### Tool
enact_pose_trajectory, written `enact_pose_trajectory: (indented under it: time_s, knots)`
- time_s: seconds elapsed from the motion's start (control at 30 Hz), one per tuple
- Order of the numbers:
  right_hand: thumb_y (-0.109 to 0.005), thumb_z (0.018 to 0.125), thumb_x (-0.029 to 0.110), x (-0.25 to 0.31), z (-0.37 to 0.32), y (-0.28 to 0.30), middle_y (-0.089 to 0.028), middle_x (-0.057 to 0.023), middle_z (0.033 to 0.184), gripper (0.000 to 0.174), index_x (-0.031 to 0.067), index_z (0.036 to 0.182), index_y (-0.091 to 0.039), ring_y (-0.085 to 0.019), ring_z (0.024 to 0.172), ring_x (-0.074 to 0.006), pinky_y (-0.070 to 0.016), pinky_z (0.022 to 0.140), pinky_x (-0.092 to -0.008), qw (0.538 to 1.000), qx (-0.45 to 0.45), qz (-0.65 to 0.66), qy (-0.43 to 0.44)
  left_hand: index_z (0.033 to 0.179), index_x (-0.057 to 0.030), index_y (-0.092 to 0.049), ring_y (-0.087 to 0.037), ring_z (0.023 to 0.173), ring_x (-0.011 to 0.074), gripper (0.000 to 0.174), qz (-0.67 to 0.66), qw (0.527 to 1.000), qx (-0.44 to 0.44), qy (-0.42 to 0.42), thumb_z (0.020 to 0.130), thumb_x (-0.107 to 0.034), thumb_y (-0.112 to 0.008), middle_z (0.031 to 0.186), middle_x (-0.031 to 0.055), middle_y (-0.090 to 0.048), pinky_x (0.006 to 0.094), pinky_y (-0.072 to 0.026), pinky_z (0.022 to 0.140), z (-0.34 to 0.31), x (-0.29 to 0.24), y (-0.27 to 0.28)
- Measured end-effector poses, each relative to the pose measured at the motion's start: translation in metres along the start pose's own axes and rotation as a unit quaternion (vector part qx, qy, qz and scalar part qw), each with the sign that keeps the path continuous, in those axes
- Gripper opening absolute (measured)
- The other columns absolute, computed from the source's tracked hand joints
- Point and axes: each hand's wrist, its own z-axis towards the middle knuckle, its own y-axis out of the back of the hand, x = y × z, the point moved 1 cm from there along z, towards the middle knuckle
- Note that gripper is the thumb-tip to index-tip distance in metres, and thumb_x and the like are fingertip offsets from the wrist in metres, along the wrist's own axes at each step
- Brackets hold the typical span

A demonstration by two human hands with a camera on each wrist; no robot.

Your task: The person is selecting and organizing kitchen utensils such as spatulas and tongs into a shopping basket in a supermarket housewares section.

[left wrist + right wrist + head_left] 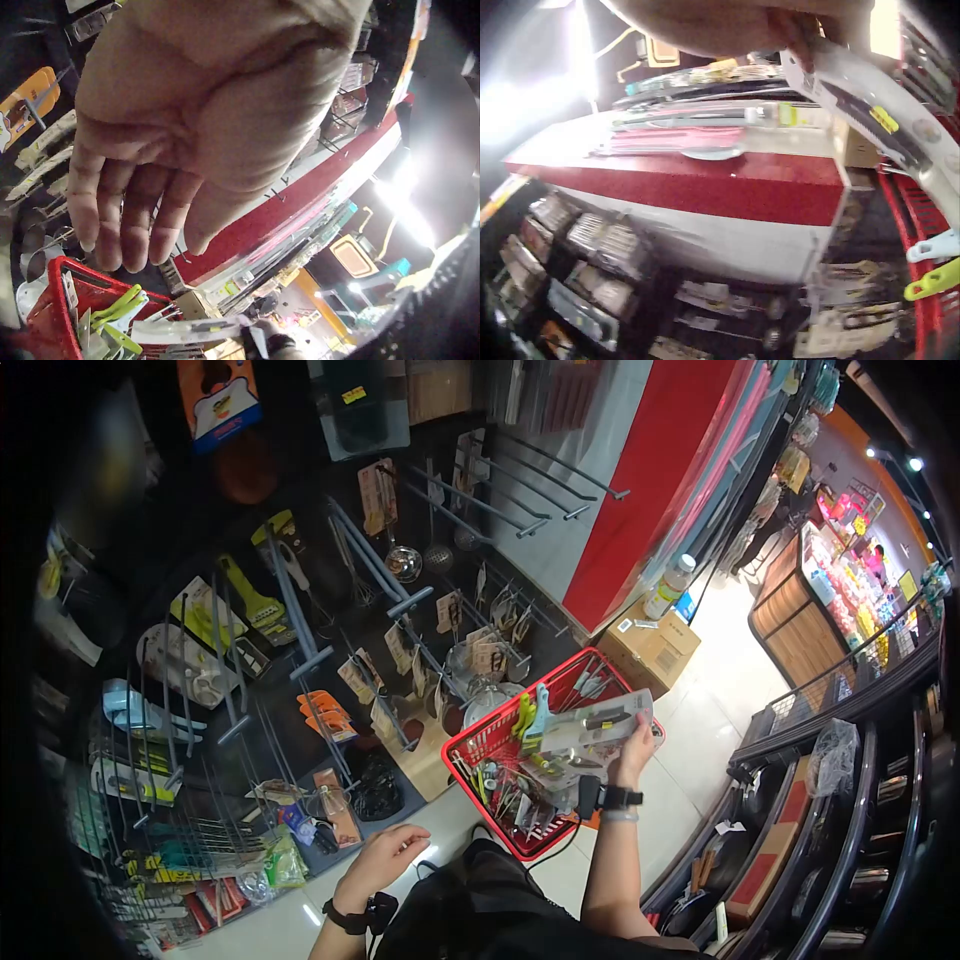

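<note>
My right hand (632,756) grips the end of a white-backed packaged knife (598,722) over the red basket (480,732). In the right wrist view, the card with a dark blade and a yellow sticker (885,118) slants down from the fingers. Green and light-blue handles (530,718) stick up beside it, above many small packaged utensils in the basket. Nothing is in my left hand (378,865), which hovers left of the basket, below the rack; its fingers hang relaxed in the left wrist view.
A rack with metal hooks (408,603) of kitchen tools stands ahead and left. Behind the basket is a cardboard box (655,652) with a bottle on it. Dark shelves with pans (735,840) line the right, beside the tiled floor (690,735).
</note>
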Motion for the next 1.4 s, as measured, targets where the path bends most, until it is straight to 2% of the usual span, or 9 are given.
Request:
enact_pose_trajectory:
  time_s: [0.17,0.23,0.33,0.43,0.53,0.63,0.83,1.1,1.4]
  knots:
    - [-0.043,0.097,0.025,0.110,-0.076,-0.037,-0.053,-0.0104,0.123,0.038,-0.0021,0.122,-0.052,-0.051,0.113,-0.0193,-0.0395,0.096,-0.0370,0.955,0.288,0.065,-0.019,0.103,-0.0001,-0.059,-0.058,0.088,0.0273,0.026,0.071,0.979,-0.115,-0.149,0.083,-0.016,-0.063,0.093,0.0117,-0.058,0.0327,-0.0456,0.076,0.006,-0.014,-0.003]
    - [-0.042,0.098,0.024,0.126,-0.114,-0.061,-0.056,-0.0082,0.118,0.037,-0.0031,0.120,-0.053,-0.054,0.098,-0.0142,-0.0439,0.087,-0.0304,0.926,0.370,0.067,-0.036,0.115,-0.0008,-0.053,-0.050,0.104,0.0317,0.038,0.120,0.945,-0.205,-0.223,0.082,-0.018,-0.064,0.109,0.0140,-0.054,0.0370,-0.0395,0.087,0.006,-0.036,0.001]
    - [-0.044,0.097,0.025,0.133,-0.170,-0.094,-0.055,-0.0085,0.120,0.037,-0.0043,0.118,-0.054,-0.052,0.101,-0.0119,-0.0422,0.086,-0.0279,0.881,0.466,0.009,-0.083,0.126,-0.0014,-0.044,-0.044,0.112,0.0341,0.051,0.091,0.931,-0.295,-0.194,0.083,-0.021,-0.064,0.124,0.0173,-0.045,0.0398,-0.0322,0.095,-0.005,-0.046,0.013]
    - [-0.042,0.098,0.023,0.128,-0.225,-0.124,-0.056,-0.0086,0.119,0.036,-0.0021,0.119,-0.055,-0.050,0.106,-0.0135,-0.0399,0.090,-0.0284,0.813,0.565,-0.043,-0.136,0.123,-0.0030,-0.047,-0.050,0.105,0.0340,0.045,0.015,0.906,-0.395,-0.150,0.085,-0.021,-0.062,0.110,0.0165,-0.055,0.0395,-0.0374,0.089,-0.028,-0.039,0.028]
    - [-0.041,0.098,0.020,0.115,-0.284,-0.153,-0.054,-0.0132,0.120,0.035,-0.0075,0.116,-0.055,-0.051,0.113,-0.0206,-0.0399,0.096,-0.0313,0.742,0.658,-0.064,-0.112,0.101,-0.0026,-0.057,-0.053,0.072,0.0080,0.019,-0.173,0.916,-0.361,-0.009,0.091,-0.018,-0.058,0.075,0.0029,-0.058,0.0240,-0.0417,0.061,-0.060,-0.001,0.040]
    - [-0.040,0.097,0.016,0.097,-0.320,-0.167,-0.057,-0.0112,0.117,0.030,0.0002,0.115,-0.059,-0.050,0.112,-0.0197,-0.0375,0.095,-0.0303,0.658,0.738,-0.147,0.006,0.094,-0.0023,-0.058,-0.046,0.075,0.0002,0.014,-0.295,0.876,-0.381,-0.030,0.093,-0.016,-0.055,0.080,-0.0044,-0.056,0.0195,-0.0379,0.060,-0.094,0.045,0.045]
    - [-0.047,0.093,0.007,0.102,-0.375,-0.188,-0.049,-0.0142,0.130,0.024,-0.0019,0.111,-0.060,-0.046,0.120,-0.0225,-0.0372,0.100,-0.0332,0.619,0.781,-0.072,0.032,0.098,-0.0034,-0.060,-0.045,0.072,0.0017,0.016,-0.389,0.709,-0.588,-0.022,0.093,-0.017,-0.054,0.081,-0.0052,-0.055,0.0182,-0.0376,0.062,-0.177,0.098,0.076]
    - [-0.042,0.096,0.009,0.095,-0.397,-0.184,-0.060,-0.0164,0.112,0.027,-0.0073,0.113,-0.055,-0.058,0.105,-0.0228,-0.0447,0.093,-0.0327,0.540,0.835,-0.092,-0.054,0.089,-0.0015,-0.058,-0.050,0.075,0.0034,0.016,-0.312,0.553,-0.765,-0.111,0.094,-0.015,-0.052,0.084,-0.0002,-0.060,0.0204,-0.0414,0.068,-0.276,0.124,0.185]
    - [-0.045,0.096,0.011,0.093,-0.401,-0.182,-0.062,-0.0135,0.110,0.026,-0.0049,0.113,-0.057,-0.058,0.103,-0.0194,-0.0453,0.090,-0.0309,0.556,0.821,-0.102,-0.078,0.098,0.0007,-0.060,-0.056,0.083,0.0084,0.018,-0.295,0.576,-0.753,-0.119,0.093,-0.015,-0.053,0.094,0.0038,-0.064,0.0228,-0.0428,0.075,-0.307,0.155,0.254]
